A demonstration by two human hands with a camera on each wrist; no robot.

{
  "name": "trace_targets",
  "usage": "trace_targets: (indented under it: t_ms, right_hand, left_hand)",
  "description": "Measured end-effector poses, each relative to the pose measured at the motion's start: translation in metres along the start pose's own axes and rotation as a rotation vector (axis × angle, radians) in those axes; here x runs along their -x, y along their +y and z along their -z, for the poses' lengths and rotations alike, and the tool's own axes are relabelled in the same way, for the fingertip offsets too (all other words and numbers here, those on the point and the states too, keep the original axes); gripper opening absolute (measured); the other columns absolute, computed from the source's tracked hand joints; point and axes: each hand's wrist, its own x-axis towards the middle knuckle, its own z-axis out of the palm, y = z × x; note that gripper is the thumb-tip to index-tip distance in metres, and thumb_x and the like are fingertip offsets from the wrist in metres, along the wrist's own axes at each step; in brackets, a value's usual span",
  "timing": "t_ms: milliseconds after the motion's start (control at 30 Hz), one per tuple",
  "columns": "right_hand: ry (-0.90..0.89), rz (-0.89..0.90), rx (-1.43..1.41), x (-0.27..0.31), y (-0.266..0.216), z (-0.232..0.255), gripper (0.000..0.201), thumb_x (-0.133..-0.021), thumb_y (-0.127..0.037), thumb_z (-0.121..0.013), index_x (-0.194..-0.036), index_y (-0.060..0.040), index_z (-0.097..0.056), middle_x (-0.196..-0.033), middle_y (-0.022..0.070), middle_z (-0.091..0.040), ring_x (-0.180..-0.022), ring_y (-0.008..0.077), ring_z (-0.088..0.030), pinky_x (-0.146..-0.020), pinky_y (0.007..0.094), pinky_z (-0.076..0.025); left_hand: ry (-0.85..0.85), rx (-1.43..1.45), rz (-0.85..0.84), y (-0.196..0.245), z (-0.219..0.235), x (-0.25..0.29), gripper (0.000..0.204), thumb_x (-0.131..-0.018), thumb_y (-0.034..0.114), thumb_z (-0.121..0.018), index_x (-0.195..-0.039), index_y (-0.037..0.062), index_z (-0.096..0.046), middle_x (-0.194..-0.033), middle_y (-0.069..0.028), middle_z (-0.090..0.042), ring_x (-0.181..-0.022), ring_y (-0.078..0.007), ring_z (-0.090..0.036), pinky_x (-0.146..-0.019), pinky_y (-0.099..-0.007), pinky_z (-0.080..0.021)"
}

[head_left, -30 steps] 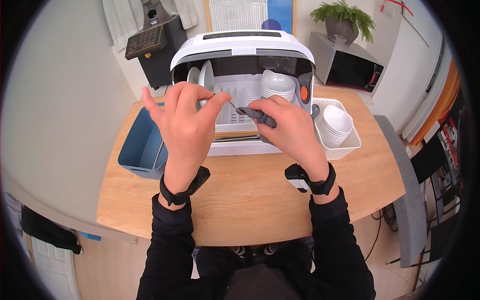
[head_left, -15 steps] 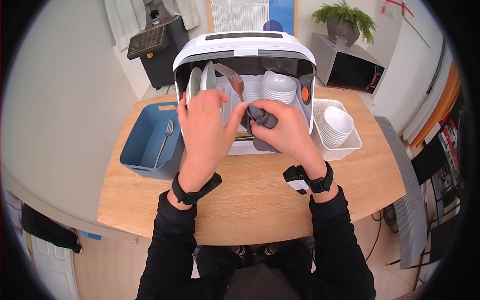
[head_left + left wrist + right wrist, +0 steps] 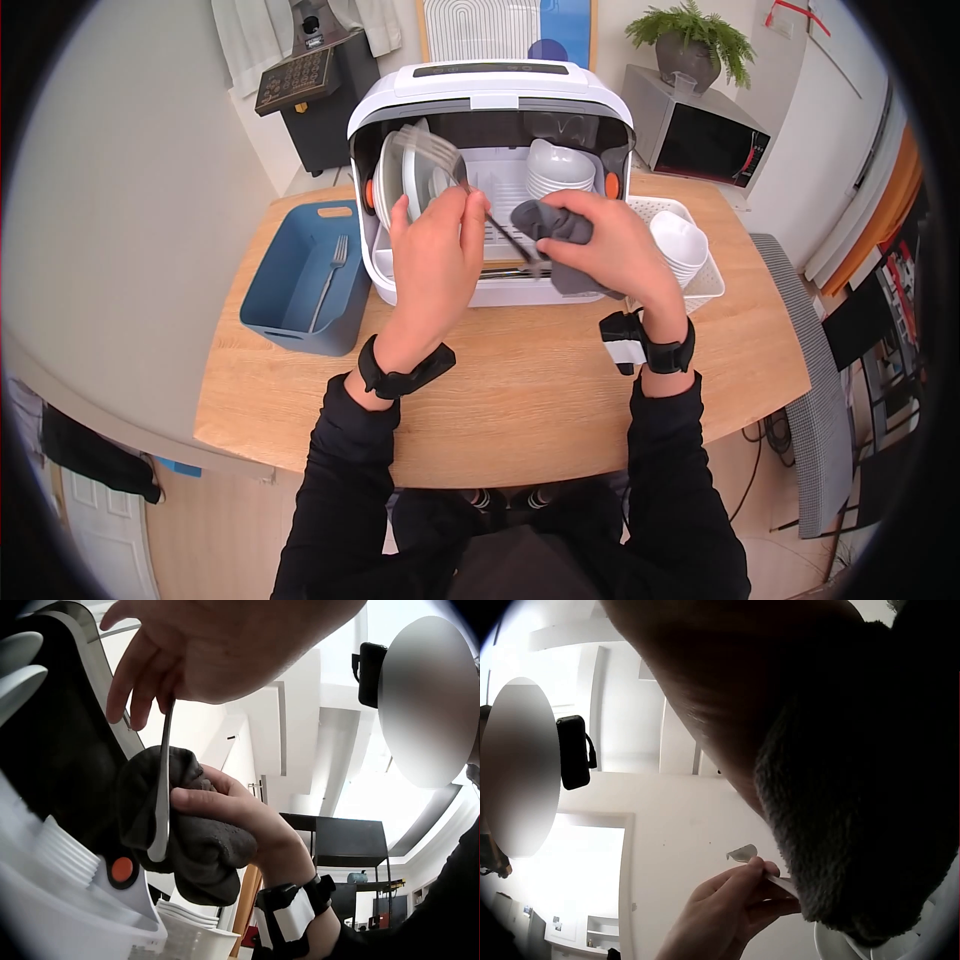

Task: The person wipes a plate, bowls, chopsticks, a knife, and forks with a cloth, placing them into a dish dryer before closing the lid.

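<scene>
My left hand (image 3: 437,255) pinches a metal fork (image 3: 512,238) near its neck, with blurred tines pointing up and away to the left. The fork's handle (image 3: 163,802) slants down toward the right and overlaps the cloth in the left wrist view. In my right hand (image 3: 630,250) is a bunched dark grey cloth (image 3: 556,222), gripped between thumb and fingers. Both hands are above the table's far side, in front of an open white dish cabinet (image 3: 490,293). In the right wrist view the dark cloth (image 3: 832,840) hides much of the scene.
A blue bin (image 3: 265,318) with another fork (image 3: 330,280) in it stands at the left. White plates (image 3: 392,165) and stacked bowls (image 3: 560,165) sit inside the cabinet. At the right is a white basket (image 3: 712,285) of bowls (image 3: 682,240), with a microwave (image 3: 700,130) behind.
The cloth, wrapped round the fork's handle half a second ago, has moved right and off it with my right hand. My left hand has moved right and now pinches the fork.
</scene>
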Motion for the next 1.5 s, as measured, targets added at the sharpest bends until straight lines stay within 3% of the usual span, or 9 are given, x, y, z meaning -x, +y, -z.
trace_targets:
  t_ms: [33, 133, 167, 333, 500, 733, 1200, 1433, 1500]
  right_hand:
    - [0.026, 0.015, 0.016, 0.0, 0.008, 0.003, 0.04, -0.077, -0.021, -0.077, -0.112, -0.0064, -0.066, -0.095, 0.0118, -0.069, -0.084, 0.0253, -0.066, -0.078, 0.0324, -0.051]
    - [0.159, -0.091, 0.029, 0.0, 0.016, 0.018, 0.039, -0.077, -0.02, -0.078, -0.112, -0.0065, -0.066, -0.093, 0.0108, -0.069, -0.083, 0.0224, -0.066, -0.077, 0.032, -0.052]
    - [0.2, -0.117, -0.044, 0.001, 0.015, 0.024, 0.04, -0.077, -0.024, -0.076, -0.113, -0.0089, -0.067, -0.095, 0.0142, -0.07, -0.088, 0.0288, -0.067, -0.079, 0.0345, -0.052]
    - [0.484, -0.122, -0.197, -0.003, 0.02, 0.03, 0.039, -0.08, -0.022, -0.076, -0.114, -0.005, -0.067, -0.095, 0.0117, -0.071, -0.088, 0.0227, -0.068, -0.078, 0.0311, -0.052]
    - [0.612, -0.075, -0.162, -0.006, 0.012, 0.021, 0.038, -0.08, -0.022, -0.076, -0.114, -0.0061, -0.067, -0.099, 0.0112, -0.07, -0.088, 0.0236, -0.068, -0.078, 0.0313, -0.052]
    - [0.582, -0.06, -0.182, -0.003, 0.008, 0.019, 0.038, -0.079, -0.022, -0.076, -0.113, -0.0068, -0.068, -0.103, 0.0119, -0.07, -0.091, 0.0248, -0.068, -0.078, 0.0335, -0.052]
    - [0.512, -0.053, -0.164, -0.005, 0.001, 0.01, 0.036, -0.079, -0.022, -0.076, -0.111, -0.0095, -0.068, -0.1, 0.0099, -0.069, -0.091, 0.0255, -0.067, -0.078, 0.0334, -0.051]
    - [0.493, -0.028, -0.194, -0.006, 0.0, 0.007, 0.035, -0.079, -0.021, -0.076, -0.111, -0.0087, -0.068, -0.1, 0.0097, -0.07, -0.09, 0.0237, -0.067, -0.079, 0.0317, -0.051]
    - [0.476, -0.024, -0.199, -0.005, -0.001, 0.007, 0.035, -0.079, -0.021, -0.076, -0.111, -0.0088, -0.068, -0.099, 0.0096, -0.07, -0.09, 0.0238, -0.067, -0.079, 0.0317, -0.051]
  left_hand:
    - [-0.013, 0.041, 0.023, 0.0, 0.0, -0.001, 0.01, -0.097, 0.013, -0.056, -0.091, 0.0062, -0.062, -0.077, -0.0035, -0.068, -0.069, -0.0278, -0.063, -0.102, -0.0532, -0.035]
    - [-0.025, -0.11, -0.057, -0.007, -0.002, 0.0, 0.012, -0.099, 0.017, -0.055, -0.102, 0.0094, -0.064, -0.08, -0.0005, -0.069, -0.073, -0.0233, -0.064, -0.103, -0.0486, -0.035]
    - [-0.045, -0.187, -0.124, -0.009, -0.005, 0.0, 0.011, -0.097, 0.016, -0.056, -0.102, 0.0106, -0.064, -0.079, 0.0, -0.068, -0.074, -0.0223, -0.064, -0.103, -0.0491, -0.036]
    - [-0.123, -0.449, -0.37, -0.023, -0.032, 0.01, 0.012, -0.086, 0.013, -0.064, -0.097, 0.016, -0.068, -0.075, 0.0015, -0.06, -0.08, -0.0185, -0.062, -0.103, -0.0521, -0.038]
    - [-0.254, -0.367, -0.393, -0.025, -0.056, 0.025, 0.006, -0.081, 0.014, -0.068, -0.087, 0.016, -0.071, -0.076, 0.001, -0.06, -0.083, -0.0184, -0.061, -0.099, -0.0503, -0.041]
    - [-0.433, -0.277, -0.346, -0.036, -0.073, 0.029, 0.004, -0.079, 0.016, -0.071, -0.077, 0.0126, -0.071, -0.073, -0.0042, -0.062, -0.074, -0.0244, -0.062, -0.075, -0.0379, -0.043]
    - [-0.49, -0.159, -0.265, -0.049, -0.083, 0.03, 0.01, -0.081, 0.019, -0.07, -0.084, 0.0096, -0.07, -0.075, -0.0088, -0.062, -0.074, -0.0318, -0.063, -0.067, -0.0423, -0.05]
    - [-0.505, -0.225, -0.309, -0.033, -0.015, 0.02, 0.011, -0.082, 0.022, -0.071, -0.086, 0.0115, -0.071, -0.076, -0.0065, -0.066, -0.076, -0.0289, -0.065, -0.067, -0.0394, -0.051]
    - [-0.532, -0.34, -0.204, -0.032, 0.02, 0.006, 0.011, -0.082, 0.022, -0.07, -0.084, 0.0112, -0.071, -0.077, -0.0065, -0.068, -0.077, -0.0286, -0.066, -0.067, -0.0393, -0.051]
